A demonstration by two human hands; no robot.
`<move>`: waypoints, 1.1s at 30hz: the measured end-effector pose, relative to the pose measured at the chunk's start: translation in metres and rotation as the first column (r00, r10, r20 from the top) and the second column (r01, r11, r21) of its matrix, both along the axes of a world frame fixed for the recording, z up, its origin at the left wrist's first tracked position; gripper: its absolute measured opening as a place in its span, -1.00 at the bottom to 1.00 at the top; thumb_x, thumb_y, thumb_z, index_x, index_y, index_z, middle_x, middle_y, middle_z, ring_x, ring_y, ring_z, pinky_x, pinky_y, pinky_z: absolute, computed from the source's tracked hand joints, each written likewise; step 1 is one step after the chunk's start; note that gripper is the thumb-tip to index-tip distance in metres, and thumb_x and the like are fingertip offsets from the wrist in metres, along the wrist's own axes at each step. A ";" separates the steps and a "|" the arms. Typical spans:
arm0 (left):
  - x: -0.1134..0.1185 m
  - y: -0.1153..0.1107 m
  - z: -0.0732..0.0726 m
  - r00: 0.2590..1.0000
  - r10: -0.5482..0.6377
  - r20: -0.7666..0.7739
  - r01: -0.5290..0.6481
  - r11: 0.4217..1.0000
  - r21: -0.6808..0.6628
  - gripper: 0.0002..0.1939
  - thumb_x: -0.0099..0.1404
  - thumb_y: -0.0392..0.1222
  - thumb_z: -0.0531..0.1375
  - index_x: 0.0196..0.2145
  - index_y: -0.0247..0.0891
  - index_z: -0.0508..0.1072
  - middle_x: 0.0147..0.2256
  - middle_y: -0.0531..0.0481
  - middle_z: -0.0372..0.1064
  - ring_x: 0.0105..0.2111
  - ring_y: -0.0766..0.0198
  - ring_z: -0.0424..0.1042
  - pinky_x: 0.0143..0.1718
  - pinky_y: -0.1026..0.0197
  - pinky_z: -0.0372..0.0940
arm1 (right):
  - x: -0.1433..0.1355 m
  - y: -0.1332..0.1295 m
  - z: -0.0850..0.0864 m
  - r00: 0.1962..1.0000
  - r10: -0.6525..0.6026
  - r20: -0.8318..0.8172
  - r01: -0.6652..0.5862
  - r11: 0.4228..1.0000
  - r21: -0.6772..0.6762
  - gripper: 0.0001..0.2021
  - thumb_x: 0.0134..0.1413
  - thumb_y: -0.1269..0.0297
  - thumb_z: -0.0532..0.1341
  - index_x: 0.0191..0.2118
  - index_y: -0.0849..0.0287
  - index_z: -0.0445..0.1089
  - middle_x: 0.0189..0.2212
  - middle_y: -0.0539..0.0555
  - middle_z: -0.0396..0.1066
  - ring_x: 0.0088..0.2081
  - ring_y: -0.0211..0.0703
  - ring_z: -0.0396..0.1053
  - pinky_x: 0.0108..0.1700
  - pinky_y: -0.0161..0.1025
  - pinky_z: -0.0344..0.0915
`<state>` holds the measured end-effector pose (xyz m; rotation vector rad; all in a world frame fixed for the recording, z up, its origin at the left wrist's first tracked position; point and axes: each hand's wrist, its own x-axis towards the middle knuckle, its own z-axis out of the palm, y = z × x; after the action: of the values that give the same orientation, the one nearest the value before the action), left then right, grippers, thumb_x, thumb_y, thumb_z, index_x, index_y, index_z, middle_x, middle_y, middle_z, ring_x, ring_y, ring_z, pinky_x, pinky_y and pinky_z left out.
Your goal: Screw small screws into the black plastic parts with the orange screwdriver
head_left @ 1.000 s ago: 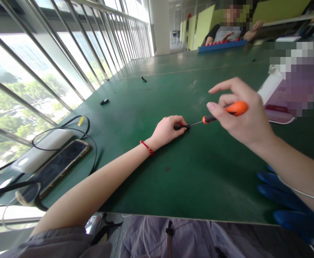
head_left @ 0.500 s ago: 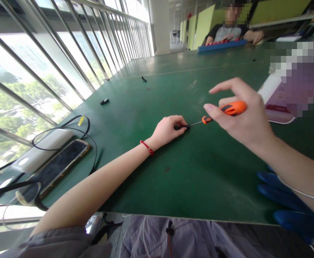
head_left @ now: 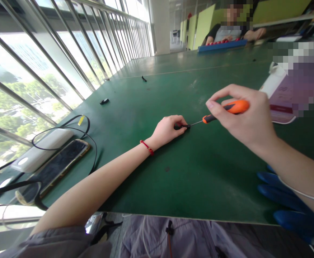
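My left hand (head_left: 170,129), a red bracelet at its wrist, rests on the green table and pinches a small black part (head_left: 187,127) against the surface. What kind of part it is cannot be made out. An orange and black screwdriver (head_left: 234,107) lies slanted in my right hand (head_left: 251,118), which is closed around the handle with thumb and index fingertip close together. The thin shaft reaches down left, and its tip meets the black part by my left fingertips.
Left stand a phone (head_left: 65,161), a white power bank (head_left: 45,148) and a looped cable. Small black pieces (head_left: 104,101) lie farther back. Blue gloves (head_left: 283,197) sit under my right forearm. A purple-white sign (head_left: 280,93) is at right; across the table a person sits behind a blue tray (head_left: 221,46).
My right thumb and index finger have come together, and the screwdriver handle has turned in my hand. My left hand and the black part have stayed put.
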<state>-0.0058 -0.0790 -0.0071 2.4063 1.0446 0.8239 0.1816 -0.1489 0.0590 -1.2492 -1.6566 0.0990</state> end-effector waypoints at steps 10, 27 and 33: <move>0.000 0.000 -0.001 1.000 0.002 0.009 -0.002 1.000 -0.016 -0.88 0.18 -0.25 0.20 -0.34 -0.28 0.53 -0.30 -0.02 0.50 -0.29 0.28 0.45 -0.23 0.27 0.34 | 0.003 0.005 -0.004 0.995 0.079 -0.055 -0.077 0.996 0.036 -0.66 -0.10 0.26 0.28 -0.13 0.11 0.30 -0.56 -0.07 0.25 -0.54 -0.24 0.20 -0.38 -0.17 0.17; 0.000 0.000 0.000 1.000 0.003 0.007 -0.003 1.000 -0.019 -0.89 0.18 -0.24 0.20 -0.34 -0.27 0.52 -0.30 -0.01 0.51 -0.29 0.28 0.45 -0.22 0.27 0.35 | 0.001 0.001 -0.001 0.998 0.056 -0.033 -0.057 0.998 -0.021 -0.84 0.01 0.14 0.22 -0.42 0.11 0.36 -0.60 -0.03 0.28 -0.55 -0.25 0.22 -0.44 -0.21 0.11; 0.000 0.001 -0.001 1.000 0.008 0.008 -0.008 1.000 -0.020 -0.88 0.18 -0.24 0.20 -0.33 -0.27 0.53 -0.29 -0.01 0.51 -0.29 0.29 0.45 -0.22 0.27 0.35 | 0.003 0.004 -0.003 0.983 0.173 -0.058 -0.166 0.979 0.114 -0.51 -0.16 0.43 0.26 -0.02 0.09 0.23 -0.54 -0.08 0.23 -0.53 -0.24 0.19 -0.39 -0.18 0.18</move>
<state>-0.0060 -0.0782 -0.0082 2.3817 1.0551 0.8217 0.1848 -0.1451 0.0559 -1.0109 -1.6848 0.1520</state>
